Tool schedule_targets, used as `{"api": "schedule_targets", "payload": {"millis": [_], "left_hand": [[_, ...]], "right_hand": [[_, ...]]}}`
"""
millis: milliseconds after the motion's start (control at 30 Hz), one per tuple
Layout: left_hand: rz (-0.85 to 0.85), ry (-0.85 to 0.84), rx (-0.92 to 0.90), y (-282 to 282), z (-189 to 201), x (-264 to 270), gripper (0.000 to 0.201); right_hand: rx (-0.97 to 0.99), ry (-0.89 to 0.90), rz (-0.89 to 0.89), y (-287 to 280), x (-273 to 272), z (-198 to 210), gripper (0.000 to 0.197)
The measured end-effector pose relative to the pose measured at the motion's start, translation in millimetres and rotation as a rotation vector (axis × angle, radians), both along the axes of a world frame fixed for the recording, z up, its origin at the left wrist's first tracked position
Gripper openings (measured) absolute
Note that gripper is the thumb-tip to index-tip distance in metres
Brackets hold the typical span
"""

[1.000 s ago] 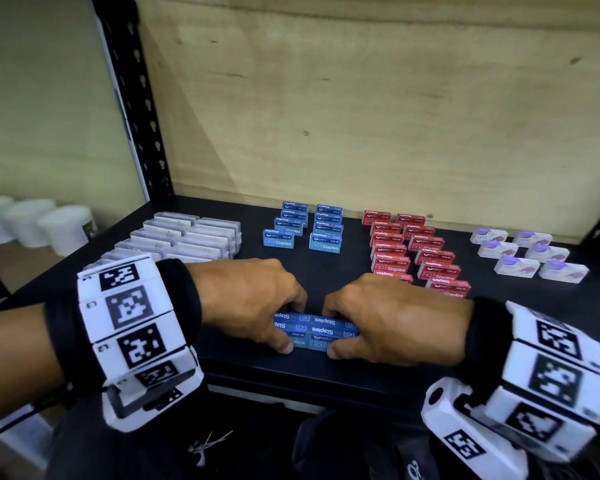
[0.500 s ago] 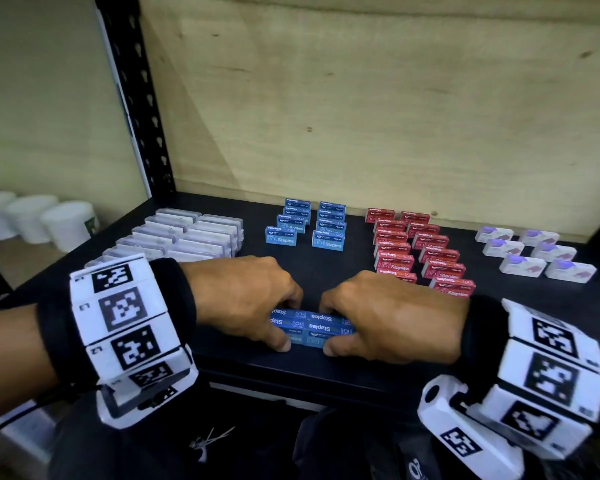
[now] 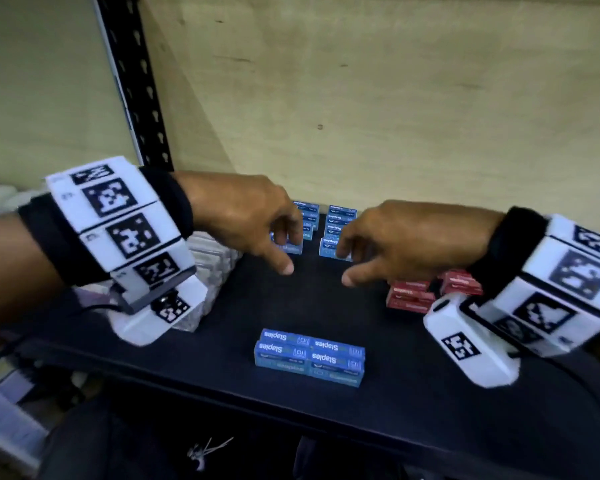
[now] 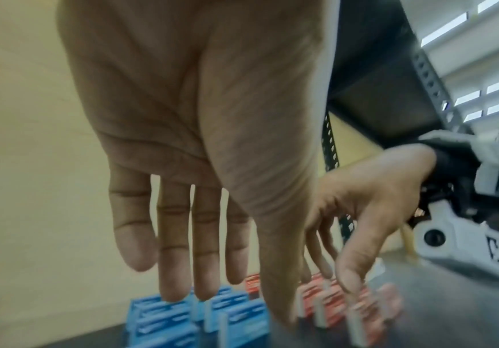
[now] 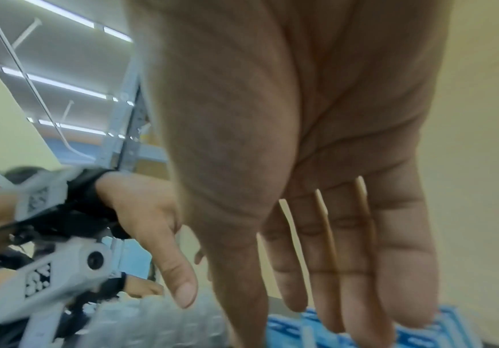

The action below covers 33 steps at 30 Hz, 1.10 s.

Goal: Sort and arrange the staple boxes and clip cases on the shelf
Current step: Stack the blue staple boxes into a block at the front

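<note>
A block of blue staple boxes (image 3: 309, 356) lies near the shelf's front edge, with no hand on it. Further back stand two rows of blue staple boxes (image 3: 338, 220). My left hand (image 3: 274, 244) hovers over the left row, fingers straight and pointing down, holding nothing; the left wrist view shows its fingertips (image 4: 176, 289) just above the blue boxes (image 4: 236, 315). My right hand (image 3: 357, 251) hovers over the right row, fingers (image 5: 346, 282) extended and empty above blue boxes (image 5: 414, 334). Red staple boxes (image 3: 413, 294) sit under my right wrist.
Clear clip cases (image 3: 212, 268) stand in rows on the left, partly behind my left wrist. The black shelf (image 3: 326, 299) has a wooden back wall (image 3: 395, 98) and a black upright post (image 3: 136, 81) at the back left. White tubs (image 3: 0, 199) blur beyond the post.
Both hands let go of the blue box block at the front edge and moved back and up to the blue rows. The head camera moved in closer.
</note>
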<state>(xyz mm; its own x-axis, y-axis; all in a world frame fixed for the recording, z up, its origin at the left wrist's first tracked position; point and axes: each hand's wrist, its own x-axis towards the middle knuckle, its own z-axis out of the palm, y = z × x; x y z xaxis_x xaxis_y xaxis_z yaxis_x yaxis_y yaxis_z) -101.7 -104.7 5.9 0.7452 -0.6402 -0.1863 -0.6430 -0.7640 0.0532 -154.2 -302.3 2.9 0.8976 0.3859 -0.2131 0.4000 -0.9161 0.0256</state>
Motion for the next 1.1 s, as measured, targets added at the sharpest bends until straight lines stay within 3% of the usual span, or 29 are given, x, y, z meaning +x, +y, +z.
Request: {"api": "schedule_targets", "payload": {"millis": [133,267,433,600,833,1100], "left_hand": [[0.030,-0.112,0.116,-12,0,38,0.034],[0.067,-0.096,0.204,-21,-11,68,0.028],[0.112,-0.050,0.267,-28,-23,88,0.030],[0.107,-0.038,0.307,-31,-28,96,0.019],[0.054,-0.092,0.315,-32,-21,83,0.014],[-0.047,-0.103,0.273,-13,-14,26,0.013]], "right_hand": [[-0.011,-0.073,-0.053,-7,48,-6,0.034],[-0.083,-0.044,-0.098,-13,79,-17,0.034],[-0.110,-0.001,-0.097,-17,95,-28,0.026],[-0.076,0.029,-0.068,-19,102,-30,0.022],[-0.056,-0.005,-0.065,-16,89,-27,0.024],[-0.001,-0.070,-0.029,-16,31,-25,0.021]]}}
